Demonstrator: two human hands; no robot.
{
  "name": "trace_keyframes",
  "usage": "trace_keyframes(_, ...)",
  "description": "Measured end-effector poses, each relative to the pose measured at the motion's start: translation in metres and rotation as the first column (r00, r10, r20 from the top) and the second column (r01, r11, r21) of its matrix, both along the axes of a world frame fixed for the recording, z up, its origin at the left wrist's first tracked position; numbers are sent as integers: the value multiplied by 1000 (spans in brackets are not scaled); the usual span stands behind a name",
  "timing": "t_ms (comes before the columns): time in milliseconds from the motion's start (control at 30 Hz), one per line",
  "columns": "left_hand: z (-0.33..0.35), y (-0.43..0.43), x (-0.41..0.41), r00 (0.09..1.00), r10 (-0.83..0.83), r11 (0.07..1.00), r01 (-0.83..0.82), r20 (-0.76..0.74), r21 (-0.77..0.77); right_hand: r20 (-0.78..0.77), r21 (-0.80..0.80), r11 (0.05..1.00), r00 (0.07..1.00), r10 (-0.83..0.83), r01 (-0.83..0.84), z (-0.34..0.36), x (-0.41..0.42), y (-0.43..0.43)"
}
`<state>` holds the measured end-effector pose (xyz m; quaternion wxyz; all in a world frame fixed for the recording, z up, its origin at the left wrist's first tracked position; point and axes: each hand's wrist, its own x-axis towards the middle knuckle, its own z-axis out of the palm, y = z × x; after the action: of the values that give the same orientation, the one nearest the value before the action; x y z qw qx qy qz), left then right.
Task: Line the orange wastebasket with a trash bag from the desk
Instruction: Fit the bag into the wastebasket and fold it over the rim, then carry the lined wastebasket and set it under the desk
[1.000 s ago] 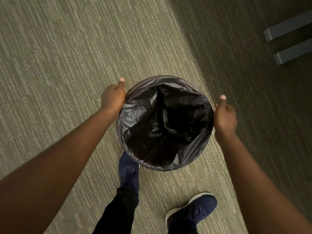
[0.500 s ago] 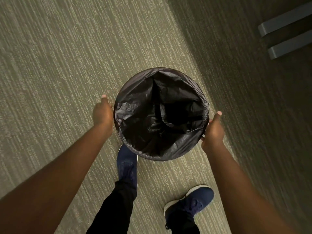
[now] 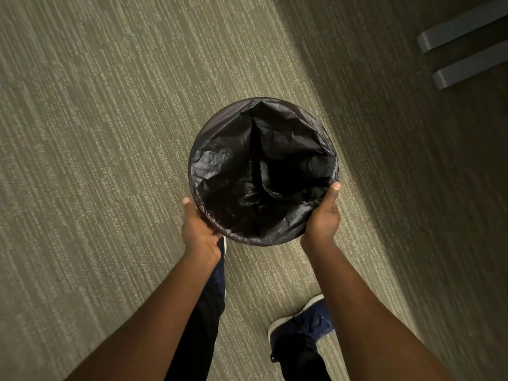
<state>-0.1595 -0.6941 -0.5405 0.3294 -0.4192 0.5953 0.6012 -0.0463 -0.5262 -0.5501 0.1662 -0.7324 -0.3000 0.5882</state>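
A round wastebasket stands on the carpet, seen from straight above. A black trash bag fills it and folds over the whole rim, so none of the basket's orange shows. My left hand grips the near left rim over the bag. My right hand grips the near right rim, with its thumb on the bag's edge. The bag's inside is crumpled and dark.
Striped beige carpet lies all around, darker in shadow at the right. Two grey bars of furniture reach in at the top right. My two blue shoes stand just behind the basket.
Both hands have slid from the sides of the rim round to its near edge. The basket now sits farther from me in the view.
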Motion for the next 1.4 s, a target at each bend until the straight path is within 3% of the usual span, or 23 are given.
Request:
trace_keyframes(200,35,4,44,988,-136,974,120,71,190,-67,-81,977,977,-205,199,19,-24,-5)
trace_keyframes(500,85,29,53,996,-24,946,-7,91,325,-206,-184,941,925,-319,284,69,-19,-10)
trace_keyframes(700,133,49,67,986,73,936,-120,149,331,-295,-258,913,874,-387,317,118,-1,-10)
trace_keyframes(1133,232,119,124,994,80,936,-102,78,336,-347,-288,869,802,-487,403,220,55,41)
trace_keyframes(1400,269,191,168,995,-92,948,74,43,309,-366,-288,853,773,-518,435,255,81,86)
